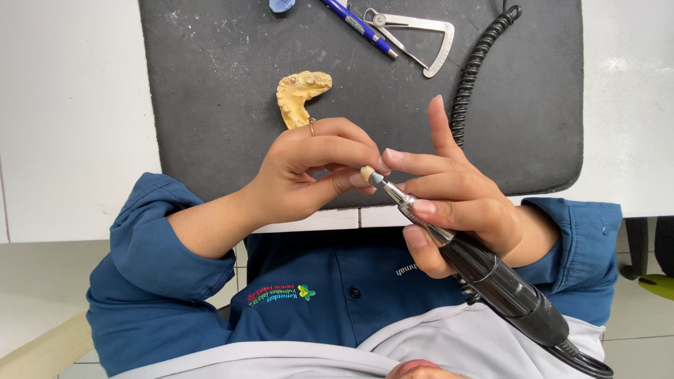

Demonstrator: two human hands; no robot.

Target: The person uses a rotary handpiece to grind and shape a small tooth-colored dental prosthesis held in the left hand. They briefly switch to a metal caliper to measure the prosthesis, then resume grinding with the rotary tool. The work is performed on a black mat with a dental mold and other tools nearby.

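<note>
A white surface (70,105) fills the far part of the view, and a dark grey mat (232,91) lies on it, dusted with pale specks. Nearer the camera are the person's blue sleeves and shirt.

The right hand (460,200) has its grip closed around a black and silver rotary handpiece (491,277), thumb and fingers wrapped about the slim front part, with one finger standing straight up toward the far side. The handpiece's thick black body runs down to the near right, and its cable leaves at the bottom edge. The tip of the handpiece touches a small cream-coloured piece (366,173), which the left hand (309,175) pinches shut between thumb and fingertips, just over the near edge of the mat.

A black coiled cord (472,70) runs along the right of the mat, from the far edge toward the right hand. A yellow dental cast (300,95) lies on the mat just beyond the left hand. At the far edge lie a metal measuring caliper (421,35), a blue pen (359,27) just left of it, and a small blue object (282,5), partly cut off.
</note>
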